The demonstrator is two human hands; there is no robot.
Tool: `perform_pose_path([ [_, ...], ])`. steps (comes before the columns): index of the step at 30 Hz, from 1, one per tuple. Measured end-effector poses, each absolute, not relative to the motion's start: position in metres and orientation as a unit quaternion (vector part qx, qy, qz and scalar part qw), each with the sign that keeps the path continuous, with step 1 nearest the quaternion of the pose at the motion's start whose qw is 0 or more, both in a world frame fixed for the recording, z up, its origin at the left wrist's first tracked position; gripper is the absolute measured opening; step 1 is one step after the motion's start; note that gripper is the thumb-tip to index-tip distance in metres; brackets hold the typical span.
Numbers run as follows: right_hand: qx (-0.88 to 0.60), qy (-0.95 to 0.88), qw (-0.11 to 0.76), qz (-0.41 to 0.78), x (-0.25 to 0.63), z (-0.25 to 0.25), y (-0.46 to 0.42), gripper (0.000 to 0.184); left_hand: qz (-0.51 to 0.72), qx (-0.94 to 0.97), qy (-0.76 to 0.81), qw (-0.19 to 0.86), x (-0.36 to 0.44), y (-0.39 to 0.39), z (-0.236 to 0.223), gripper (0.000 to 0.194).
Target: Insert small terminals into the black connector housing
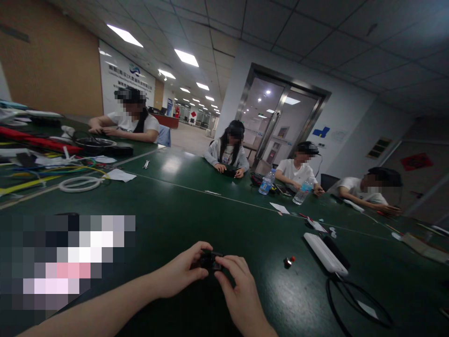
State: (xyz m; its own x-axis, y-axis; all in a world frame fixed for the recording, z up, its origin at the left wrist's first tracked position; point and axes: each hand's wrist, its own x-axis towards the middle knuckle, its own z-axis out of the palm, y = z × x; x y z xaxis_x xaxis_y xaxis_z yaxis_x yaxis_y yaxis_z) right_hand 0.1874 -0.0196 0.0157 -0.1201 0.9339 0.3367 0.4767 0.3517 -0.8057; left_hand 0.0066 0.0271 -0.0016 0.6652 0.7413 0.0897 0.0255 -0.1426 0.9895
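Between my hands, just above or on the green table (168,243), is a small black block-like part (211,260); its exact kind is too dark to make out. My left hand (184,269) pinches it from the left, thumb below and fingers above. From the right, the thumb and fingertips of my right hand (238,285) close on its other side. A small metal piece with a red tip (289,262) lies on the table to the right of my hands.
A white power bank (325,252) with a black cable (331,299) lies to the right. Water bottles (267,181) stand farther back. Cables, a white coil (80,184) and a small wrench (146,164) lie at left. Several people sit around the table.
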Motion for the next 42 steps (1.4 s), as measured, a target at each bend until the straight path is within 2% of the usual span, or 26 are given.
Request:
perform_pose_path([
  [24,-0.506,-0.73,0.396,0.235,0.1819,0.0132,-0.0174,0.026,0.293,0.684,0.281,0.607,0.0051,0.0253,0.0009,0.036],
  [32,-0.519,-0.75,0.375,0.166,0.19,0.0107,-0.0181,0.034,0.301,0.684,0.262,0.611,0.0066,0.0273,-0.0054,0.039],
  [37,-0.525,-0.752,0.362,0.164,0.1901,0.0104,-0.0179,0.019,0.298,0.688,0.265,0.607,0.0067,0.0256,-0.003,0.039],
  [42,-0.545,-0.741,0.346,0.186,0.1881,0.0138,-0.0174,0.017,0.29,0.68,0.265,0.618,0.0055,0.0256,-0.0012,0.039],
])
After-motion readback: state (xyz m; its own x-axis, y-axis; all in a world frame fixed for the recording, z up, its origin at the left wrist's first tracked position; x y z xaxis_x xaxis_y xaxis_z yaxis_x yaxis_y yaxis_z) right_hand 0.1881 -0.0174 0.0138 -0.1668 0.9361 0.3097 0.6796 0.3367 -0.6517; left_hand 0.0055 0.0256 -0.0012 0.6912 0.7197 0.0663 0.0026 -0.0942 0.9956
